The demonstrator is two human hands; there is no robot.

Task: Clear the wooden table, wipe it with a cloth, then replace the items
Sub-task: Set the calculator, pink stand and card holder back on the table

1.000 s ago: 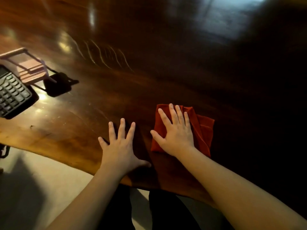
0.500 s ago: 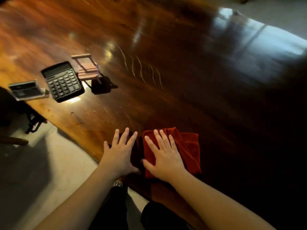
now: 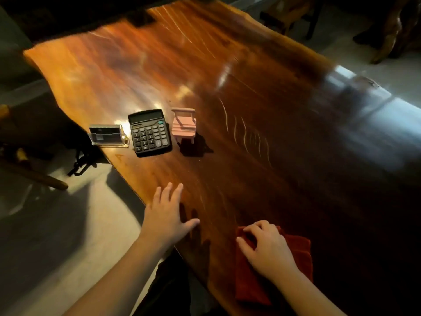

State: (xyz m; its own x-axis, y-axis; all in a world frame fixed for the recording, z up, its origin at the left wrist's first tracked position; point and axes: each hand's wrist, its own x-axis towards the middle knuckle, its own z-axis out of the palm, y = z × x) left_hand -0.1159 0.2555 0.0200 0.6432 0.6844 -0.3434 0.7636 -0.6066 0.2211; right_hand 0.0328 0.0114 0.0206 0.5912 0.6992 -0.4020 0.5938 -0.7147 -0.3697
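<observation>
A glossy wooden table [image 3: 227,87] fills the head view. My right hand [image 3: 266,249] rests on a folded red cloth [image 3: 298,254] near the table's front edge, fingers curled into the fabric. My left hand [image 3: 166,215] lies flat and spread on the wood at the table's left edge, holding nothing. Farther along that edge stand a black calculator [image 3: 149,132], a small pink toy chair [image 3: 184,125] to its right, and a clear plastic card holder [image 3: 107,135] to its left.
The table's left edge is wavy and runs diagonally; pale floor [image 3: 68,224] lies beyond it. Dark chair legs [image 3: 82,165] show under the table at left. Wooden furniture [image 3: 293,12] stands past the far right corner.
The view has swung left and up, bringing the calculator, toy chair and card holder fully into sight. My right hand's fingers have curled on the cloth, and my hands are farther apart.
</observation>
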